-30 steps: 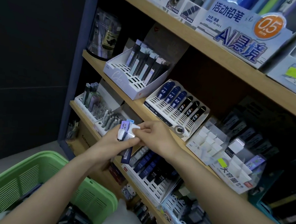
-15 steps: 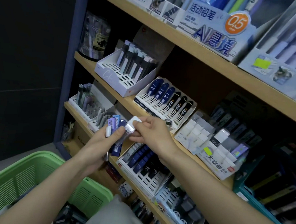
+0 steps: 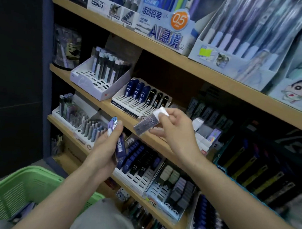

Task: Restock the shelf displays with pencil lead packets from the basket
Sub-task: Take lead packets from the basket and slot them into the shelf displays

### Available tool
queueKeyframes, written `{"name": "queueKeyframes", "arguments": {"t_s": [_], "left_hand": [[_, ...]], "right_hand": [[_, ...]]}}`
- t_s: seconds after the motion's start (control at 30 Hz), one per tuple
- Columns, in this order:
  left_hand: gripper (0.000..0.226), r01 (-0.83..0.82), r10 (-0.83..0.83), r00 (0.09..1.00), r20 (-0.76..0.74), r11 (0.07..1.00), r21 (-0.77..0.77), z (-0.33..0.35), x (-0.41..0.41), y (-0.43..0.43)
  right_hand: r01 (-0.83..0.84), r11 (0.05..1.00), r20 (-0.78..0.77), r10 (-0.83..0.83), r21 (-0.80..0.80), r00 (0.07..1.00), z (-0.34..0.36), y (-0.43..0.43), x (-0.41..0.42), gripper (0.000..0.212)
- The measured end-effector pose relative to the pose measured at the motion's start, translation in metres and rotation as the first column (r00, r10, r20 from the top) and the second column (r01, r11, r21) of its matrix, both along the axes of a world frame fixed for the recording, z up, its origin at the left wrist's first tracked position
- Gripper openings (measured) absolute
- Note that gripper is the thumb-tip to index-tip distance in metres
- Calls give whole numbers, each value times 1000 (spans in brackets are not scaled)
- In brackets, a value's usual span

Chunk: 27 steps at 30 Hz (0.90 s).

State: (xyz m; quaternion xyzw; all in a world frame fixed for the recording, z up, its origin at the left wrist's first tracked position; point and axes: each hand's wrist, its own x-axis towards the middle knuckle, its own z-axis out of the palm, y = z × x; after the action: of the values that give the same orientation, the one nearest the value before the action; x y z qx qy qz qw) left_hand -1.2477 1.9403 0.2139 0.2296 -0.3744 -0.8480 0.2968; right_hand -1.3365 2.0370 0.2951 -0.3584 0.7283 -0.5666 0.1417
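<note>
Pinching a grey lead packet (image 3: 146,125) at mid-frame, the right hand (image 3: 176,131) holds it beside the left hand (image 3: 106,147), which grips purple packets (image 3: 119,144).

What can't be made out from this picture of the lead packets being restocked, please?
- Head view: contents of the green basket, cut off by the bottom edge and covered by the left forearm.
- Head view: how many packets the left hand grips; its fingers cover them.
- Head view: the print on the clear packet pinched by the right hand, blurred.
</note>
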Motion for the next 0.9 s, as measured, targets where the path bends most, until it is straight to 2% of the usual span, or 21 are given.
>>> {"name": "queueKeyframes", "arguments": {"t_s": [0.13,0.23,0.33,0.43,0.57,0.7,0.83,0.9], "left_hand": [[33,-15,26,988,154,997,-74,-1,-11,10],[28,-22,39,987,157,994,-105,-2,-16,17],[23,-27,47,988,147,990,-137,-2,-21,22],[23,-17,46,987,154,983,-181,-1,-26,25],[23,10,32,981,192,977,-215,-2,-29,25],[27,42,11,980,197,963,-264,-3,-28,23],[28,62,2,976,216,956,-287,-5,-28,21],[29,72,-6,976,219,954,-291,-6,-28,20]], "right_hand": [[200,974,-122,-212,-106,969,24,29,-37,11],[392,912,-349,-408,-118,844,30,43,-79,7],[516,856,-481,-470,-44,740,25,50,-111,17],[555,831,-566,-449,18,691,16,49,-123,24],[447,889,-577,-313,103,754,4,39,-124,20],[414,890,-599,-227,194,768,-6,37,-128,17],[471,843,-692,-177,261,700,-9,36,-130,12],[492,826,-704,-176,275,688,-8,36,-129,16]]}}
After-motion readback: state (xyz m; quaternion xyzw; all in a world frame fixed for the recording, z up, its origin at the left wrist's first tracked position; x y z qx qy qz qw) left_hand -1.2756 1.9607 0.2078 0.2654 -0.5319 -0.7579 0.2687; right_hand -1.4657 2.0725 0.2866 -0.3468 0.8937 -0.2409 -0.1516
